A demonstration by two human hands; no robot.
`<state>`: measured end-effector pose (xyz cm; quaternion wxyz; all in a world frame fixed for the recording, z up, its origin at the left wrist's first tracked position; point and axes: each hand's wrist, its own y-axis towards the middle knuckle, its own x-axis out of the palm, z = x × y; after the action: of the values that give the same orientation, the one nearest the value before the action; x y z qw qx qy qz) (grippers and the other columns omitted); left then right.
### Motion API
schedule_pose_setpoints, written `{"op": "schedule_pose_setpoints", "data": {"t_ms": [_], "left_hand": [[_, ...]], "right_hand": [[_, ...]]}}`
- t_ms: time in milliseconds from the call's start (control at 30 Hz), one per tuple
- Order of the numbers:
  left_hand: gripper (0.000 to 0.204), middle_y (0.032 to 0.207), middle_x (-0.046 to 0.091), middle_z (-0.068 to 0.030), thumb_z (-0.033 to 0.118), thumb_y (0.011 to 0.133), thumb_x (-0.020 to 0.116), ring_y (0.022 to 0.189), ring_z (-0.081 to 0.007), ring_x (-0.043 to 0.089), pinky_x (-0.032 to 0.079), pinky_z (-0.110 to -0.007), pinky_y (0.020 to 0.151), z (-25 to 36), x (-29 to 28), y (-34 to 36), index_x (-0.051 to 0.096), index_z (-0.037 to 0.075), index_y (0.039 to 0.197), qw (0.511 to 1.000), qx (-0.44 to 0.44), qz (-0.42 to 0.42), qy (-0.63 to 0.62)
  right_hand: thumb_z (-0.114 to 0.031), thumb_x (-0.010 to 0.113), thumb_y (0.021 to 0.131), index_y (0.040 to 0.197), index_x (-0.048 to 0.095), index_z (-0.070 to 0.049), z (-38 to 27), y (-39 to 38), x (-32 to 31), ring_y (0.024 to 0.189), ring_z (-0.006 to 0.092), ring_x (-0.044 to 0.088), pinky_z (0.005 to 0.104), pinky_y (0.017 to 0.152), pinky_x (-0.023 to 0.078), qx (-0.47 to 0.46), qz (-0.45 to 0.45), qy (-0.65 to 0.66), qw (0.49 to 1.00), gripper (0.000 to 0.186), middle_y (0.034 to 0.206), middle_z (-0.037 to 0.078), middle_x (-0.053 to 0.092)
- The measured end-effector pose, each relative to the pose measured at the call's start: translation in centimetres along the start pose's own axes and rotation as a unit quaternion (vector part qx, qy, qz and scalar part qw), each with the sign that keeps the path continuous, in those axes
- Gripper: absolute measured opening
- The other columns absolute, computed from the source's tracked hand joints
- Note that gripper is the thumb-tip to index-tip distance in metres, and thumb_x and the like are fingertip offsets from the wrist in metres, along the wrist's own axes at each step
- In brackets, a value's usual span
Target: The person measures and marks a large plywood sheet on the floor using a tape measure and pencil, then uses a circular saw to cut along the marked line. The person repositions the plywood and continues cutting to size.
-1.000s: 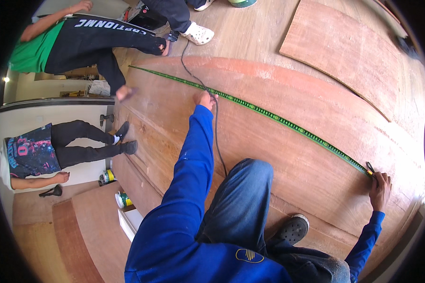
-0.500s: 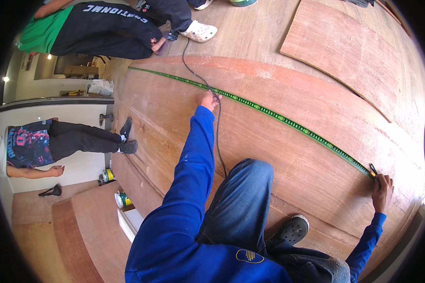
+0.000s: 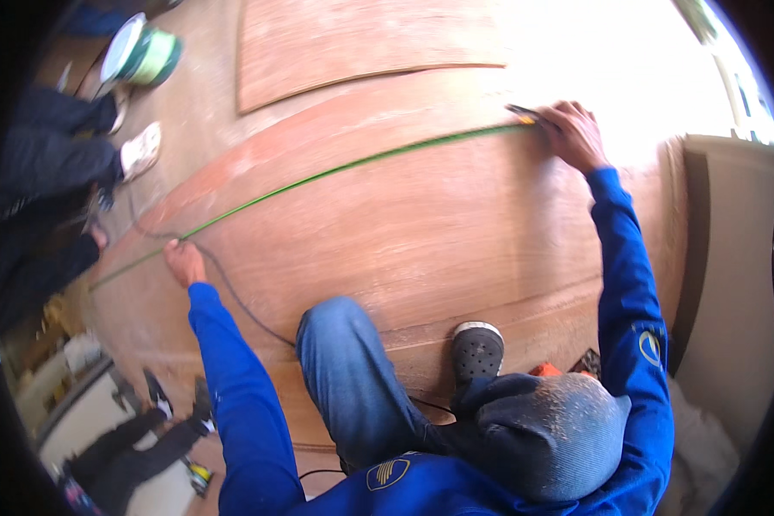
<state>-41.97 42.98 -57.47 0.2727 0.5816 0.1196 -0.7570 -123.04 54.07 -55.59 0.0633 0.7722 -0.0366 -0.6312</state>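
Note:
A long green measuring tape blade (image 3: 318,178) lies stretched across a reddish plywood sheet (image 3: 421,232). My right hand (image 3: 576,138) is closed on the tape measure's case (image 3: 527,119) at its right end, which has a dark strap. Along the blade to the left, my left hand (image 3: 183,261) has curled fingers at the spot where a dark cord (image 3: 241,303) crosses the tape; which of the two it grips, I cannot make out. The cord runs from there toward my bent knee (image 3: 335,344).
A second plywood board (image 3: 353,52) lies beyond the sheet. A green-and-white bucket (image 3: 142,56) stands at upper left. Co-workers' legs (image 3: 60,155) are along the left side and at lower left (image 3: 129,447). A pale low wall (image 3: 722,232) bounds the right.
The view has swung round to the right. My right hand, on the tape case, now appears higher in the picture, my left hand farther left, with the tape still stretched between them.

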Motion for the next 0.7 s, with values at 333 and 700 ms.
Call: {"op": "schedule_pose_setpoints", "data": {"t_ms": [333, 700], "left_hand": [[0.025, 0.111, 0.073, -0.0086, 0.019, 0.093, 0.075, 0.111, -0.0223, 0.066, 0.050, -0.035, 0.096, 31.8, 4.5, -18.5, 0.075, 0.006, 0.114, 0.804, 0.460, -0.267, -0.265], [0.007, 0.090, 0.065, -0.0075, 0.012, 0.089, 0.076, 0.092, -0.0251, 0.062, 0.051, -0.040, 0.085, 38.8, 10.3, -24.7, 0.075, 0.008, 0.095, 0.810, 0.414, -0.294, -0.292]], "right_hand": [[-0.032, 0.064, 0.098, 0.117, 0.071, -0.029, -0.9, 3.9, -0.2, 0.116, 0.0273, 0.059, 0.0451, 0.100, 0.044, 0.064, -0.029, -0.051, 0.996, 0.020, 0.113, 0.003, 0.068], [-0.020, 0.070, 0.092, 0.109, 0.074, -0.025, -1.6, 3.0, 0.9, 0.121, 0.0267, 0.057, 0.0445, 0.103, 0.044, 0.085, 0.028, -0.014, 0.996, 0.018, 0.119, 0.003, 0.066]]}}
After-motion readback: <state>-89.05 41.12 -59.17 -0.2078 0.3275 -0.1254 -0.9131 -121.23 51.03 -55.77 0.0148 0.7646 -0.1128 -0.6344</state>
